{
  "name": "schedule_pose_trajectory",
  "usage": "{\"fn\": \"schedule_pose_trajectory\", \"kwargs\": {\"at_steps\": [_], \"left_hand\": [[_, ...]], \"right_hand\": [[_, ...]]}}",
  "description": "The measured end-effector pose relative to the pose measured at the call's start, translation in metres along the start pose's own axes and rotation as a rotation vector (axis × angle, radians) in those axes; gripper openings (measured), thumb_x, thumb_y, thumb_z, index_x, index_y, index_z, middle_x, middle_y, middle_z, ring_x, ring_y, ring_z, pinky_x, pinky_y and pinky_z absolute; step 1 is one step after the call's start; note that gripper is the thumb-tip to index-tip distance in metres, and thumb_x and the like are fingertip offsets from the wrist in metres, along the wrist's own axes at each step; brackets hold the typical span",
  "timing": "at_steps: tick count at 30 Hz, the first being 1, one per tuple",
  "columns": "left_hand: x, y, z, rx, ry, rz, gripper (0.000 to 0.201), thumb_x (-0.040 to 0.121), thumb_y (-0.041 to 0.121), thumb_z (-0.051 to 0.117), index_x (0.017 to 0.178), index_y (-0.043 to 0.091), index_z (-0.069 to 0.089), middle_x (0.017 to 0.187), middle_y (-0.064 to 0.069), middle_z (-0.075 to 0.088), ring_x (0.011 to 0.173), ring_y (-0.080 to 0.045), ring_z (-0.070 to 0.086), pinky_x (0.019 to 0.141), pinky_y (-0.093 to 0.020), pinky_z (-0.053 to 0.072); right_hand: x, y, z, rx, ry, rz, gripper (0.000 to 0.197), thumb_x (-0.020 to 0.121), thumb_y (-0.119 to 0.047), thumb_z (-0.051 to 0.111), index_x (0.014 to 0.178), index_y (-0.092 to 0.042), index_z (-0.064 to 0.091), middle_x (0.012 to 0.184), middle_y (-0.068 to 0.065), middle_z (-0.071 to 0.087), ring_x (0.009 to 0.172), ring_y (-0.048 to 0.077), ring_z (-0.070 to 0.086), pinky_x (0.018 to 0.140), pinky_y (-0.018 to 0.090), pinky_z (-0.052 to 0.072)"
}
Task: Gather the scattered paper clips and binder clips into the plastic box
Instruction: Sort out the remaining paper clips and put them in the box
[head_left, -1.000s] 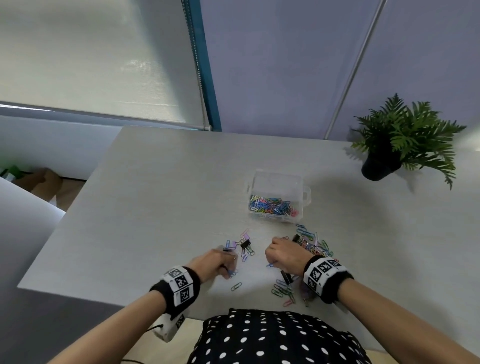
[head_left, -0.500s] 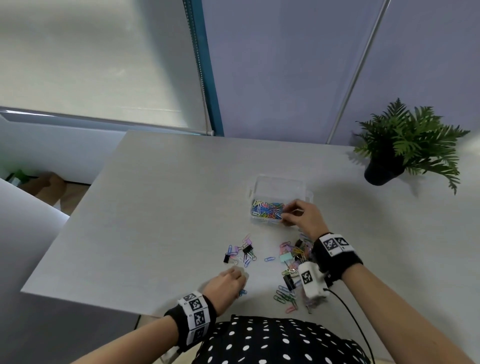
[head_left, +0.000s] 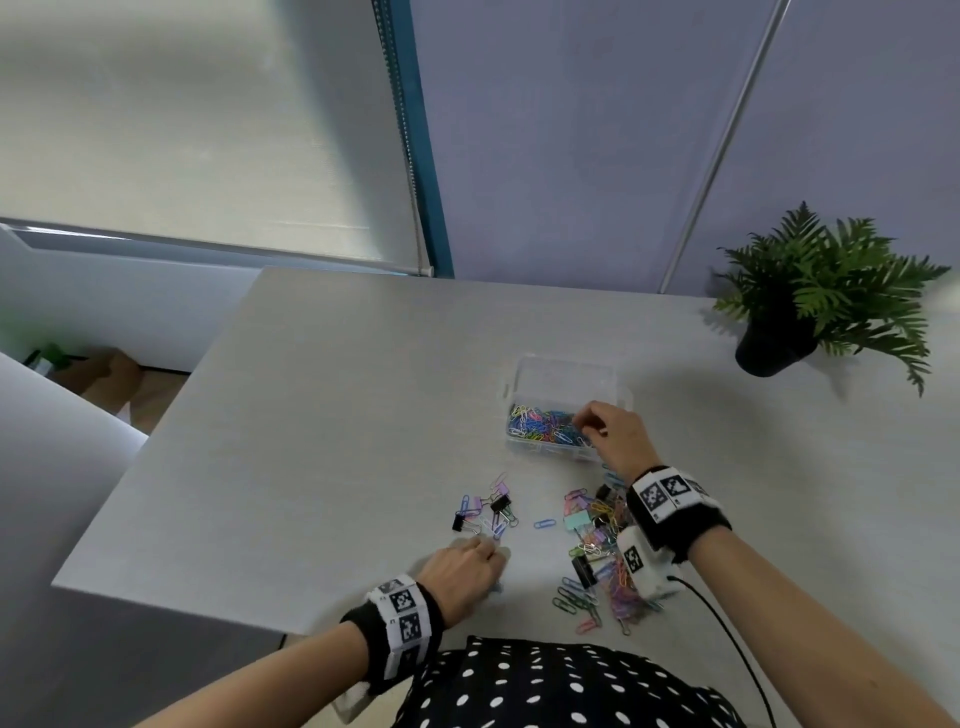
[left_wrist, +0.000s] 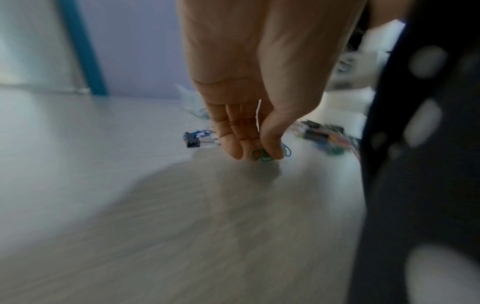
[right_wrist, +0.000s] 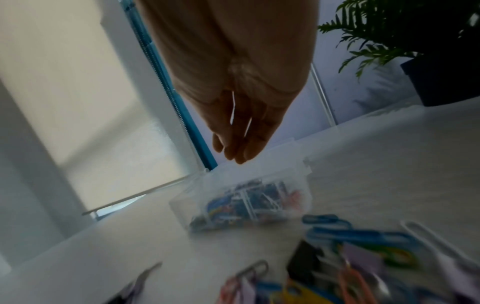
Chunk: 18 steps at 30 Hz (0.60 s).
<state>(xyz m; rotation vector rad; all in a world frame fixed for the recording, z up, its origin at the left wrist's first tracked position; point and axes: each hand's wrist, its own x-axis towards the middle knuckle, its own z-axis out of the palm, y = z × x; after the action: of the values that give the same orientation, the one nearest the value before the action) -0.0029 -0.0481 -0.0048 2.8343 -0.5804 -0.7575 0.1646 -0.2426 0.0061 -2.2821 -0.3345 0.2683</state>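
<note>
Right hand (head_left: 613, 434) above the near right corner of the plastic box (head_left: 563, 371), fingers bunched and pointing down; nothing visible between them in the right wrist view, grasping or released not possible to tell. Box of clear plastic, near the middle of the table (head_left: 311, 415), already with many coloured paper clips (head_left: 543, 423) at its bottom.

Left hand (left_wrist: 249, 127) low near the front edge of the table, thumb pressed against the fingertips (left_wrist: 237, 152), pinching a green paper clip (left_wrist: 259, 154) right at the table surface; a blue clip (left_wrist: 286, 151) just behind the thumb, held or only lying there not clear because of blur.

2 loose groups on the table between box and body:
- Small group (head_left: 485, 514) just beyond the left hand: black binder clips with purple, blue and white paper clips.
- Large heap (head_left: 597, 561) under and beside the right wrist: many paper clips mixed with black binder clips and a mint green binder clip (head_left: 575, 521).

1 single blue paper clip (head_left: 544, 524) alone between the 2 groups.

Potted fern (head_left: 810, 306) at the far right corner of the table, well apart from the box.
</note>
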Motion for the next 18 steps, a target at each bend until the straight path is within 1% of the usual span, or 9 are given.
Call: {"fn": "schedule_pose_trajectory", "kwargs": {"at_steps": [2, 5, 8, 10, 12, 14, 16, 17, 18], "left_hand": [[0.015, -0.010, -0.015, -0.191, 0.060, -0.062, 0.018, 0.094, 0.015, 0.042, 0.108, 0.008, 0.050, 0.116, -0.010, 0.052, 0.105, -0.029, 0.055, 0.086, -0.039, 0.047], [0.054, -0.025, -0.053, -0.336, 0.210, -0.092, 0.013, 0.086, 0.008, 0.048, 0.097, 0.009, 0.055, 0.103, -0.011, 0.061, 0.095, -0.028, 0.059, 0.084, -0.036, 0.048], [0.099, -0.035, -0.097, -0.376, 0.312, -0.071, 0.008, 0.083, 0.004, 0.054, 0.091, 0.004, 0.057, 0.100, -0.014, 0.062, 0.092, -0.028, 0.059, 0.086, -0.035, 0.047], [0.127, -0.037, -0.117, -0.362, 0.333, -0.073, 0.009, 0.084, 0.002, 0.055, 0.093, 0.000, 0.058, 0.102, -0.017, 0.062, 0.095, -0.030, 0.059, 0.087, -0.034, 0.044], [0.148, -0.036, -0.126, -0.315, 0.290, -0.081, 0.012, 0.086, 0.002, 0.056, 0.096, -0.002, 0.058, 0.104, -0.019, 0.062, 0.096, -0.030, 0.060, 0.086, -0.033, 0.044], [0.161, -0.033, -0.125, -0.280, 0.242, -0.084, 0.011, 0.086, 0.001, 0.054, 0.096, -0.002, 0.059, 0.104, -0.020, 0.063, 0.096, -0.032, 0.061, 0.087, -0.034, 0.045], [0.168, -0.033, -0.121, -0.289, 0.228, -0.097, 0.011, 0.086, -0.002, 0.052, 0.094, -0.003, 0.060, 0.102, -0.020, 0.063, 0.094, -0.033, 0.062, 0.088, -0.036, 0.048], [0.170, -0.034, -0.118, -0.311, 0.234, -0.111, 0.013, 0.086, -0.004, 0.050, 0.093, -0.003, 0.061, 0.100, -0.018, 0.063, 0.093, -0.033, 0.063, 0.088, -0.036, 0.049], [0.170, -0.035, -0.116, -0.332, 0.236, -0.125, 0.016, 0.086, -0.006, 0.047, 0.093, -0.003, 0.061, 0.096, -0.016, 0.062, 0.092, -0.032, 0.064, 0.088, -0.035, 0.049]], "right_hand": [[-0.016, 0.002, 0.006, -0.037, -0.043, -0.055, 0.012, 0.085, 0.002, 0.056, 0.091, -0.005, 0.063, 0.097, 0.010, 0.067, 0.090, 0.019, 0.062, 0.089, 0.032, 0.052], [-0.038, -0.001, 0.022, -0.179, -0.226, -0.236, 0.016, 0.084, 0.002, 0.054, 0.092, -0.007, 0.065, 0.097, 0.010, 0.066, 0.090, 0.021, 0.060, 0.085, 0.040, 0.051], [-0.052, -0.008, 0.046, -0.351, -0.417, -0.393, 0.030, 0.085, 0.001, 0.049, 0.113, -0.008, 0.057, 0.121, 0.011, 0.055, 0.114, 0.027, 0.048, 0.096, 0.040, 0.041], [-0.053, -0.013, 0.063, -0.451, -0.470, -0.474, 0.045, 0.085, -0.001, 0.051, 0.128, -0.009, 0.046, 0.138, 0.013, 0.042, 0.126, 0.028, 0.037, 0.105, 0.040, 0.033], [-0.051, -0.017, 0.076, -0.568, -0.484, -0.504, 0.049, 0.084, -0.005, 0.056, 0.131, -0.009, 0.041, 0.142, 0.015, 0.037, 0.129, 0.030, 0.033, 0.107, 0.042, 0.030], [-0.049, -0.017, 0.086, -0.609, -0.478, -0.513, 0.041, 0.083, -0.004, 0.057, 0.122, -0.006, 0.048, 0.131, 0.017, 0.045, 0.122, 0.032, 0.039, 0.099, 0.044, 0.039], [-0.048, -0.010, 0.092, -0.612, -0.428, -0.514, 0.031, 0.075, 0.000, 0.064, 0.104, -0.006, 0.056, 0.109, 0.013, 0.054, 0.106, 0.027, 0.043, 0.078, 0.038, 0.052], [-0.047, -0.005, 0.095, -0.614, -0.388, -0.520, 0.028, 0.071, 0.000, 0.067, 0.096, -0.008, 0.056, 0.102, 0.010, 0.055, 0.100, 0.023, 0.042, 0.069, 0.034, 0.054], [-0.048, -0.003, 0.096, -0.592, -0.389, -0.495, 0.025, 0.072, -0.001, 0.066, 0.094, -0.008, 0.056, 0.101, 0.010, 0.054, 0.099, 0.022, 0.040, 0.068, 0.034, 0.053]]}}
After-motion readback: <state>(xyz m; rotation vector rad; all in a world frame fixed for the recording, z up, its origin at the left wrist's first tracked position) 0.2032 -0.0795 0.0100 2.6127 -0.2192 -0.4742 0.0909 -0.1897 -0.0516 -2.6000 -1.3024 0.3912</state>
